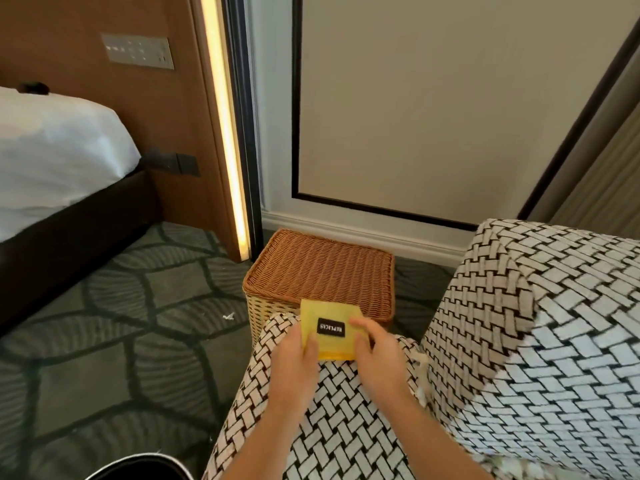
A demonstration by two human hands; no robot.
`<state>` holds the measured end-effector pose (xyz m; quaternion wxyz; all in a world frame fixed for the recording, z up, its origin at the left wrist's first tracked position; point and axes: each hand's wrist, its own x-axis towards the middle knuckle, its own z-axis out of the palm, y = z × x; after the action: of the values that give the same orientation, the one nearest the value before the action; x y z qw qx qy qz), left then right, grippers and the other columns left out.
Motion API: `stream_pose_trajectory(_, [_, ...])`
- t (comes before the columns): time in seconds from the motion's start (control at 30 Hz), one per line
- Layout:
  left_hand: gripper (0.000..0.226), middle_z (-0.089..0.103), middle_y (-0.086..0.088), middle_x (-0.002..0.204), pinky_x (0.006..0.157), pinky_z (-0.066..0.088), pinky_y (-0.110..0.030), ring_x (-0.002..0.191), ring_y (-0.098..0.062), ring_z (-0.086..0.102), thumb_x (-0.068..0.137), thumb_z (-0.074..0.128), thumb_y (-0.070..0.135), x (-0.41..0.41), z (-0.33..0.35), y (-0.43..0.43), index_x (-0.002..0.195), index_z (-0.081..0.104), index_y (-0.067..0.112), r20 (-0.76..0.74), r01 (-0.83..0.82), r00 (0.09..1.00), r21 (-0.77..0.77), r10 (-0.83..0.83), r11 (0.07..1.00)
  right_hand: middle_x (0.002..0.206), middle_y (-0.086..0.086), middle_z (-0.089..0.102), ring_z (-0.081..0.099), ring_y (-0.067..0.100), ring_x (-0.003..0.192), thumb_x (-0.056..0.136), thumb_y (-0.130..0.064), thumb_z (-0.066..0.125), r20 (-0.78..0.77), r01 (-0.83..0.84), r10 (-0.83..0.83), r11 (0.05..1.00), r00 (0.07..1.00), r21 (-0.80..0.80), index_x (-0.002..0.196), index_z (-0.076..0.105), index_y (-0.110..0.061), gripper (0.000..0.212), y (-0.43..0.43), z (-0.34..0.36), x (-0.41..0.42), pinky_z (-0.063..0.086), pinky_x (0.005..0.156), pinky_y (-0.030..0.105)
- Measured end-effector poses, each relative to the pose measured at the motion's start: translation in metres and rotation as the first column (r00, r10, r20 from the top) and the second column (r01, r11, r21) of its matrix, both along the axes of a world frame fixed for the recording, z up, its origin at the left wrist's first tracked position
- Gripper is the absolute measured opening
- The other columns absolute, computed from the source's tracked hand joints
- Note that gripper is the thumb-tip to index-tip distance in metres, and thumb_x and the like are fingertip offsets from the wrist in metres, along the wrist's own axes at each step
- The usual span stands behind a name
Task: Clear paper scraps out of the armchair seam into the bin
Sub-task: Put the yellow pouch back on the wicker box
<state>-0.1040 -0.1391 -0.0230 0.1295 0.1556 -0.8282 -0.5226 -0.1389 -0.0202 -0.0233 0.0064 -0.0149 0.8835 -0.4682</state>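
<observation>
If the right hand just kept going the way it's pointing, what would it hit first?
The yellow pad that the right hand grips; past it, probably the wicker basket, though depth is unclear.

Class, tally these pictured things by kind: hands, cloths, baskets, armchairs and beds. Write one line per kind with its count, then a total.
Hands: 2 (left hand, right hand)
Cloths: 1 (yellow square cloth with a black label)
Baskets: 1 (brown woven wicker basket)
Armchairs: 1 (black-and-white woven-pattern fabric armchair)
Beds: 1 (bed with white bedding)
Total: 6
</observation>
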Motion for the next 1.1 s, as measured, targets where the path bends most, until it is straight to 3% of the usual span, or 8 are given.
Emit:
stream_pose_trajectory(0.2, [0.005,0.056,0.005,0.079,0.051,0.041,-0.014,0.064,-0.005,0.051,0.094,0.047,0.02,-0.056,-0.007,0.0,0.094,0.051,0.018,-0.063,-0.083,0.995,-0.083,0.078,0.993,0.097,-0.01,0.061,0.054,0.004,0.071,0.095,-0.018,0.045,-0.045,0.081,-0.08,0.996,0.996,0.03,0.119,0.058,-0.031,0.03,-0.016,-0.005,-0.05,0.051,0.062,0.027])
stream_pose_trajectory(0.33, [0.007,0.057,0.004,0.083,0.06,0.055,-0.029,0.071,-0.01,0.06,0.091,0.052,0.027,-0.089,-0.013,-0.001,0.093,0.048,0.021,-0.013,-0.11,0.994,-0.068,0.109,0.992,0.115,-0.011,0.05,0.046,-0.004,0.073,0.096,-0.011,0.042,-0.039,0.062,-0.065,0.995,0.997,-0.072,0.125,0.055,-0.023,0.034,-0.02,-0.006,-0.078,0.041,0.059,0.009])
stream_pose_trajectory(0.43, [0.011,0.059,0.002,0.088,0.051,0.053,-0.02,0.062,-0.007,0.062,0.09,0.055,0.024,-0.109,-0.015,-0.004,0.098,0.05,0.018,0.028,-0.115,0.993,-0.03,0.116,0.993,0.133,-0.001,0.046,0.046,0.001,0.085,0.095,-0.007,0.041,-0.002,0.1,-0.101,0.986,0.995,-0.135,0.127,0.055,-0.021,0.037,-0.022,-0.012,-0.1,0.041,0.06,0.008])
stream_pose_trajectory(0.73, [0.025,0.065,-0.009,0.099,0.069,0.052,-0.025,0.083,-0.019,0.064,0.09,0.051,0.004,-0.156,-0.035,-0.023,0.111,0.062,0.011,0.135,-0.127,0.984,0.083,0.116,0.988,0.13,-0.002,0.049,0.057,0.013,0.08,0.094,-0.007,0.044,0.048,0.139,-0.133,0.975,0.99,-0.17,0.123,0.056,-0.026,0.037,-0.028,-0.043,-0.147,0.039,0.05,0.015])
stream_pose_trajectory(0.83, [0.024,0.066,-0.008,0.098,0.078,0.054,-0.031,0.089,-0.021,0.063,0.088,0.052,0.001,-0.165,-0.041,-0.026,0.106,0.064,0.012,0.169,-0.142,0.979,0.154,0.116,0.978,0.131,-0.002,0.047,0.062,0.021,0.094,0.093,-0.003,0.044,0.067,0.103,-0.091,0.975,0.994,-0.197,0.126,0.054,-0.022,0.04,-0.031,-0.05,-0.157,0.054,0.07,0.021])
stream_pose_trajectory(0.9, [0.02,0.064,-0.009,0.106,0.079,0.052,-0.031,0.094,-0.021,0.061,0.089,0.05,0.003,-0.168,-0.042,-0.026,0.103,0.061,0.012,0.222,-0.104,0.972,0.107,0.078,0.989,0.135,0.004,0.045,0.056,0.025,0.107,0.092,0.001,0.043,0.126,0.061,-0.043,0.988,0.991,-0.144,0.133,0.048,-0.02,0.046,-0.032,-0.056,-0.161,0.051,0.089,0.032])
stream_pose_trajectory(1.0, [0.035,0.052,-0.012,0.129,0.087,0.043,-0.03,0.114,-0.027,0.051,0.093,0.049,0.012,-0.163,-0.036,-0.021,0.127,0.048,0.004,0.276,-0.026,0.96,-0.045,0.038,0.999,0.132,0.008,0.046,0.048,0.026,0.113,0.091,0.001,0.042,0.18,-0.058,0.04,0.993,0.983,0.1,0.135,0.043,-0.013,0.046,-0.032,-0.058,-0.16,0.041,0.091,0.031])
stream_pose_trajectory(1.1, [0.034,0.056,-0.007,0.124,0.082,0.043,-0.026,0.106,-0.022,0.055,0.094,0.046,0.017,-0.15,-0.03,-0.013,0.128,0.049,0.011,0.21,0.043,0.978,-0.158,-0.009,0.987,0.137,0.014,0.038,0.042,0.029,0.121,0.092,-0.002,0.041,0.205,-0.089,0.032,0.957,0.978,0.277,0.136,0.04,-0.007,0.044,-0.032,-0.054,-0.156,0.036,0.096,0.03])
